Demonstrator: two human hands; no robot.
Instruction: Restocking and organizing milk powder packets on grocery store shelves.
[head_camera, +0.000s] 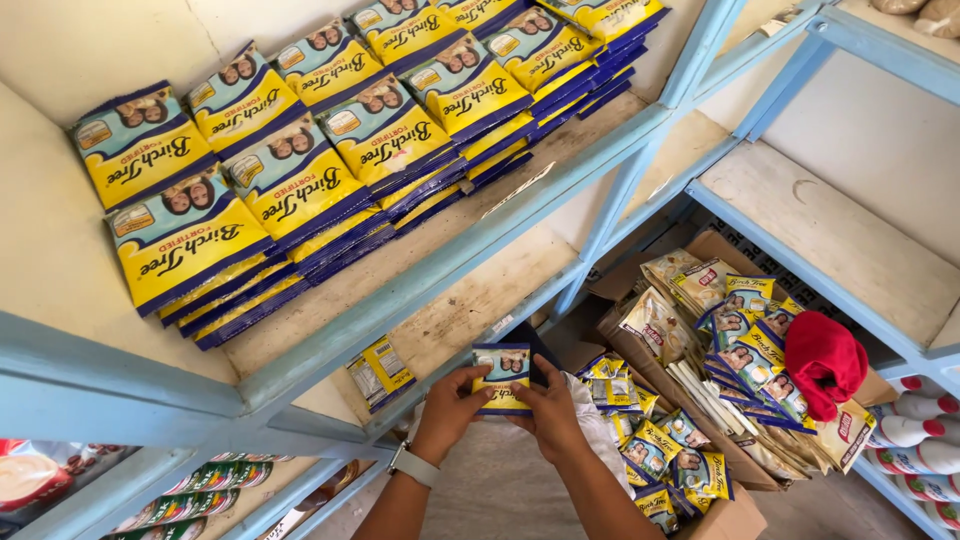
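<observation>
Both hands meet low in the middle of the view around a small blue and yellow foil sachet (502, 377), held upright between them just below the front edge of the middle shelf. The left hand (452, 405), with a pale wristwatch (414, 464) on its wrist, has its grip clamped on the sachet's left edge; the right hand (552, 412) grips the right edge the same way.

Above, a pale blue painted wooden shelf rack (440, 262) carries rows of yellow and blue packets (300, 170) on a bare, whitish board against a cream wall. Below right, an open brown cardboard box (720, 480) on the floor holds more sachets, with a red cloth (825, 362) lying on them.
</observation>
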